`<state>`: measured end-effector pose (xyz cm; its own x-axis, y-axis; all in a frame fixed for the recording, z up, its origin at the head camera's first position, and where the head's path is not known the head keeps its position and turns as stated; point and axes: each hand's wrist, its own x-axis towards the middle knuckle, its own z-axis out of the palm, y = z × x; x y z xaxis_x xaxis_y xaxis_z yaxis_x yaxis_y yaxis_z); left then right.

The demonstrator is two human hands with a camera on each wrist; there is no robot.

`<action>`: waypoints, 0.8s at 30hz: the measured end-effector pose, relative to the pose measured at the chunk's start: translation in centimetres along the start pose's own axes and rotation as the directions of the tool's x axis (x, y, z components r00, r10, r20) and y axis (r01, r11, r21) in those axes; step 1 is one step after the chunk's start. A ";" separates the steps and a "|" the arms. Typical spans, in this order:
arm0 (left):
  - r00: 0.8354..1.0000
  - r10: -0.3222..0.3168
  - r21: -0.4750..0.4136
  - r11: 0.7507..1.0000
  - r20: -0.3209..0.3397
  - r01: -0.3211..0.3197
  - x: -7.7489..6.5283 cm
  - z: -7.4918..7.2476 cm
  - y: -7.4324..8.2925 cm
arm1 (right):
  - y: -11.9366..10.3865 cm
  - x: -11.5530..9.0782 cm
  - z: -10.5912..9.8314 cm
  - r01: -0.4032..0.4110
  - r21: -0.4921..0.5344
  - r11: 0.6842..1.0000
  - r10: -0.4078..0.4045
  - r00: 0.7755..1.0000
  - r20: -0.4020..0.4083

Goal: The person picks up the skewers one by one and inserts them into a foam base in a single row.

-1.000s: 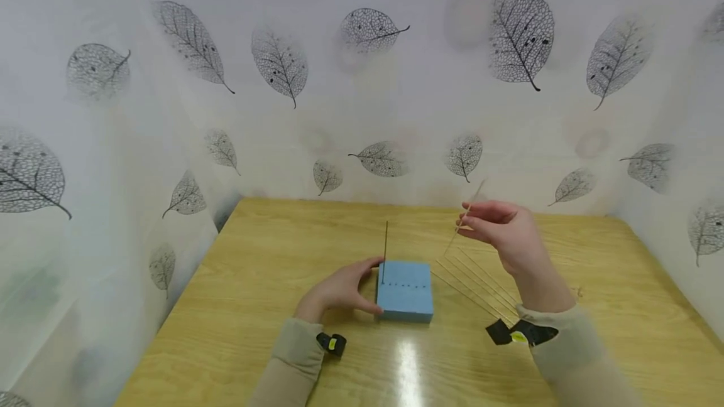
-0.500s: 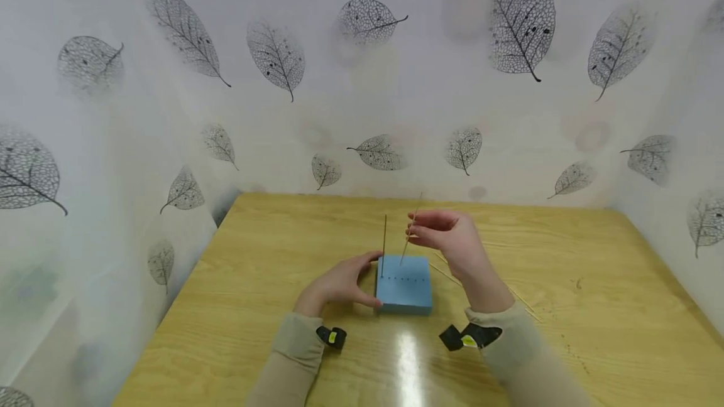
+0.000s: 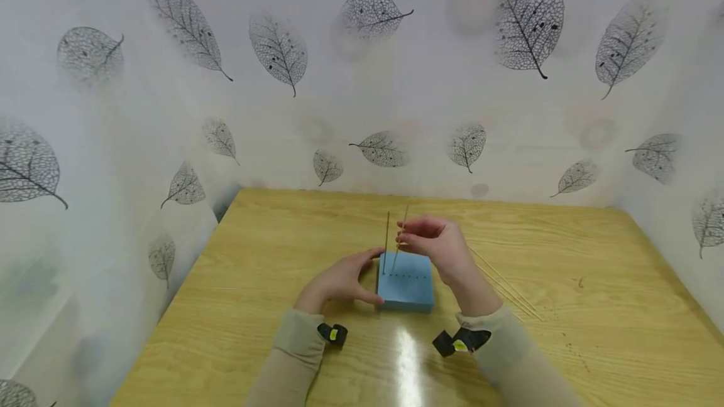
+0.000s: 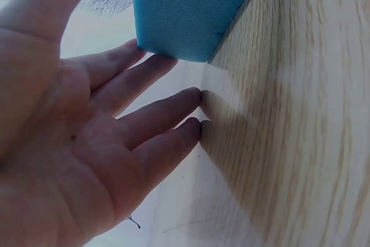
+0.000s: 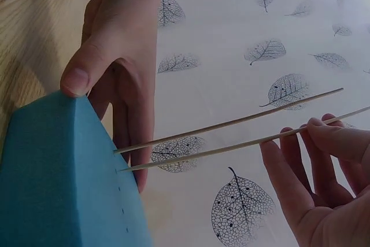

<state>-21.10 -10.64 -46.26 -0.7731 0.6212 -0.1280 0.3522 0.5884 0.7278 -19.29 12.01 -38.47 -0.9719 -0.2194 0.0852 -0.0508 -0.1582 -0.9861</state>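
A light-blue foam block [image 3: 406,295] lies on the table, a row of small dark holes across its top. My left hand [image 3: 338,282] holds its left side, thumb at the near corner and fingertips at the far one. In the left wrist view two fingertips touch the block [image 4: 179,15] and the other two rest on the tabletop. One thin wooden skewer [image 3: 387,231] stands upright in the leftmost hole. My right hand [image 3: 444,255] pinches a second skewer [image 5: 231,148], slightly tilted, its lower end right at the hole beside the standing one.
Several loose skewers [image 3: 511,291] lie on the wooden table [image 3: 271,231] to the right, partly hidden by my right arm. Small dark marks [image 3: 577,282] dot the tabletop there. A leaf-patterned curtain [image 3: 317,68] hangs behind the table and along its sides.
My right hand has moved left from above the loose skewers to the block, bringing its skewer down to the row of holes. My left hand stays on the block.
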 end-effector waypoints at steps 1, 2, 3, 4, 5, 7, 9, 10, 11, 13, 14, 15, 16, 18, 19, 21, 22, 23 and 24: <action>1.000 0.003 0.002 1.000 -0.002 -0.003 0.0 0.0 0.0 | 0.1 0.0 0.0 -0.003 -0.002 1.000 0.003 1.000 0.000; 1.000 0.005 0.003 1.000 -0.003 -0.005 0.0 0.0 0.0 | 0.1 0.0 0.0 -0.005 0.000 1.000 0.005 1.000 -0.001; 1.000 0.007 0.003 1.000 -0.005 -0.007 0.0 0.0 0.0 | 0.2 0.0 0.1 -0.009 0.000 1.000 0.009 1.000 -0.001; 1.000 0.008 0.001 1.000 -0.005 -0.008 0.0 0.0 0.0 | 0.3 0.0 0.1 -0.011 -0.001 1.000 0.011 1.000 -0.003; 1.000 0.008 0.000 1.000 -0.007 -0.008 0.0 0.0 0.0 | 0.4 0.0 0.1 -0.013 -0.004 1.000 0.013 1.000 -0.005; 1.000 0.003 -0.004 1.000 -0.009 -0.003 0.0 0.0 0.1 | 0.5 0.1 0.2 -0.020 -0.015 1.000 0.020 1.000 -0.010; 1.000 -0.003 -0.004 1.000 -0.009 0.003 -0.1 0.0 0.2 | 0.7 0.1 0.3 -0.023 -0.029 0.999 0.022 1.000 -0.012; 1.000 -0.005 -0.007 1.000 -0.008 0.005 -0.1 0.0 0.2 | 0.8 0.1 0.4 -0.025 -0.037 0.999 0.025 1.000 -0.013; 1.000 -0.007 -0.010 1.000 -0.006 0.007 -0.2 0.0 0.2 | 0.9 0.1 0.4 -0.027 -0.044 0.999 0.026 1.000 -0.013; 1.000 -0.009 -0.019 1.000 -0.003 0.009 -0.2 0.1 0.3 | 1.1 0.0 0.5 -0.029 -0.055 0.998 0.028 0.999 -0.015; 1.000 -0.009 -0.022 1.000 -0.001 0.009 -0.2 0.1 0.3 | 1.2 0.0 0.5 -0.029 -0.061 0.998 0.028 0.999 -0.017; 1.000 -0.010 -0.026 1.000 0.001 0.010 -0.2 0.1 0.3 | 1.2 0.0 0.5 -0.031 -0.069 0.997 0.029 0.999 -0.018; 1.000 -0.009 -0.030 1.000 0.001 0.009 -0.2 0.1 0.4 | 1.3 0.0 0.5 -0.033 -0.075 0.997 0.032 0.999 -0.019; 1.000 -0.012 -0.032 0.999 -0.001 0.012 -0.3 0.1 0.4 | 1.4 0.1 0.6 -0.040 -0.087 0.995 0.038 0.999 -0.022; 1.000 -0.011 -0.034 0.999 -0.002 0.011 -0.3 0.1 0.4 | 1.4 0.1 0.6 -0.042 -0.095 0.995 0.040 0.999 -0.023; 1.000 -0.013 -0.034 0.999 -0.006 0.013 -0.3 0.1 0.4 | 1.4 0.1 0.7 -0.048 -0.112 0.993 0.045 0.999 -0.024; 1.000 -0.013 -0.035 0.999 -0.008 0.013 -0.3 0.1 0.3 | 1.4 0.1 0.7 -0.052 -0.122 0.991 0.049 0.998 -0.025; 1.000 -0.014 -0.035 0.999 -0.009 0.013 -0.3 0.1 0.3 | 1.4 0.1 0.8 -0.055 -0.130 0.990 0.052 0.998 -0.025; 1.000 -0.012 -0.036 0.999 -0.011 0.012 -0.3 0.1 0.3 | 1.4 0.1 0.8 -0.057 -0.138 0.989 0.054 0.998 -0.024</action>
<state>-20.77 -10.62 -46.07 -0.7833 0.6080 -0.1295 0.3237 0.5767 0.7501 -19.25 11.02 -39.76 -0.9784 -0.2046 0.0281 -0.0264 -0.0108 -0.9996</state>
